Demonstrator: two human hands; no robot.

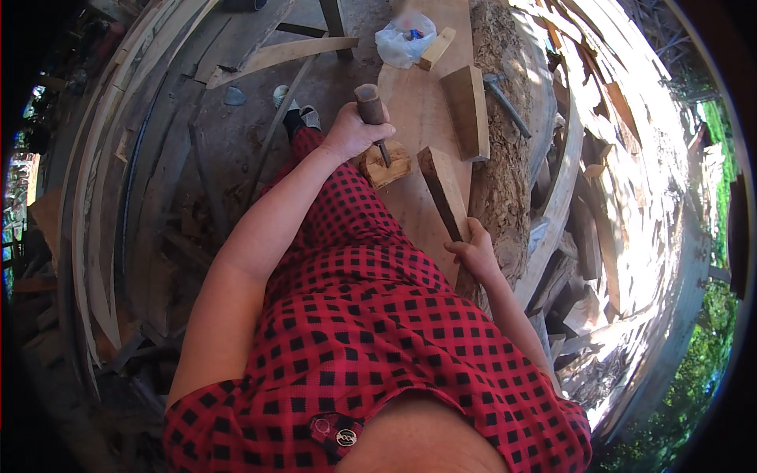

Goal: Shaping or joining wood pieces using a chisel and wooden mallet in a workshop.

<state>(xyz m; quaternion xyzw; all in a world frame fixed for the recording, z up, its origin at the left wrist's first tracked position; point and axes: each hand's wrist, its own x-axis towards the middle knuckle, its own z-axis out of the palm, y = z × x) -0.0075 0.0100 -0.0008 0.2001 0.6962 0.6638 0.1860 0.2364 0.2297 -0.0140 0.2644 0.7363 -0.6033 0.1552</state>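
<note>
My left hand [356, 130] is closed around the wooden handle of a chisel [368, 102], which stands nearly upright with its tip on a small chunk of pale wood [394, 169] beside my thigh. My right hand [477, 248] grips the lower end of a long squared wooden block [440, 181], held at an angle just right of the chunk. A wide plank [418, 110] lies beneath, along my right side.
Along the plank's right run a squared board [467, 114], a bark-covered log [505, 181] and a metal bar [509, 106]. A plastic bag [402, 43] and a short offcut [438, 47] lie at the far end. Timber [118, 173] and scrap wood [591, 221] fill both sides.
</note>
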